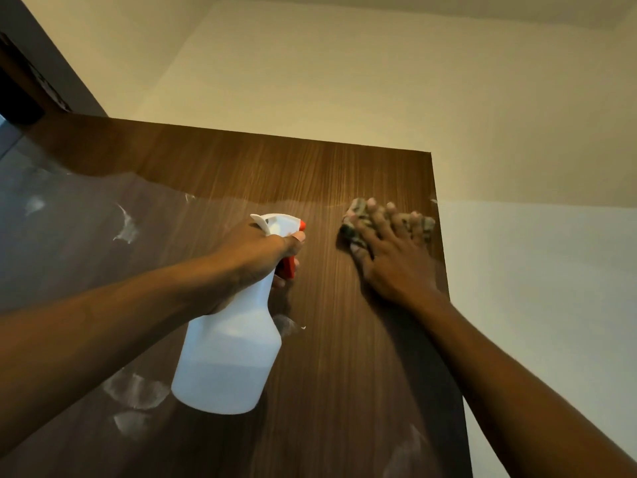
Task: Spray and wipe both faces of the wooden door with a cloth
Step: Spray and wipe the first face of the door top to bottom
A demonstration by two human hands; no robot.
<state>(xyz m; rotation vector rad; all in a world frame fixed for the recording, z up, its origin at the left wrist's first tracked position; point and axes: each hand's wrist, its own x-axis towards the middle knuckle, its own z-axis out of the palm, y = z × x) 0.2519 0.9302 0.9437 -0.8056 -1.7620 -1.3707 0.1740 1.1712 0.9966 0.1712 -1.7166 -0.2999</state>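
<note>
The brown wooden door [331,339] fills the view from below, its top edge high in the frame. My left hand [256,257] grips the neck of a white spray bottle [231,353] with an orange trigger and nozzle, held close to the door face. My right hand [393,257] presses a patterned cloth [355,219] flat against the door near its upper right corner, fingers spread and straight over it. Whitish smears and a glossy sheen mark the left and lower parts of the door.
A cream wall [379,81] rises above and to the right of the door. The door's right edge [444,270] runs down beside a paler wall section. A dark frame piece [24,91] sits at the upper left.
</note>
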